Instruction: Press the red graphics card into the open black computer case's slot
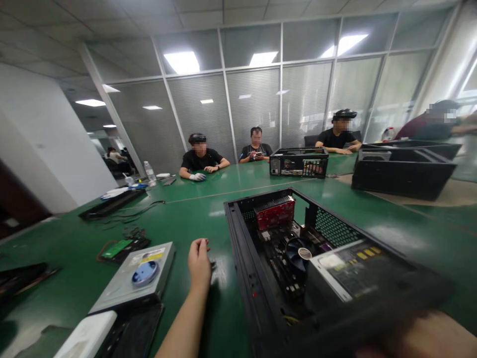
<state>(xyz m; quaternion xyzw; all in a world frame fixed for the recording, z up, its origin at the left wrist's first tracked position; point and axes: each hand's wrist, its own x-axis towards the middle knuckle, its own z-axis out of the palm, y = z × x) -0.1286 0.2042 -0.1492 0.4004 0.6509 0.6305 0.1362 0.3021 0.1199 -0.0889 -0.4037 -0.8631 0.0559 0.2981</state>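
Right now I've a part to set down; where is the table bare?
Bare table lies beyond the left hand, between the cables and the open computer case. Crowded: the near left, around the silver box and green board.

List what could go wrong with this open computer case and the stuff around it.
The right hand is at the near edge of the computer case, its grip mostly hidden; a shift might pinch it.
The case's open side leaves the red card and fan exposed, so something dropped could damage them.
A round blue item sits on the metal drive; the nearby left hand might knock it off.
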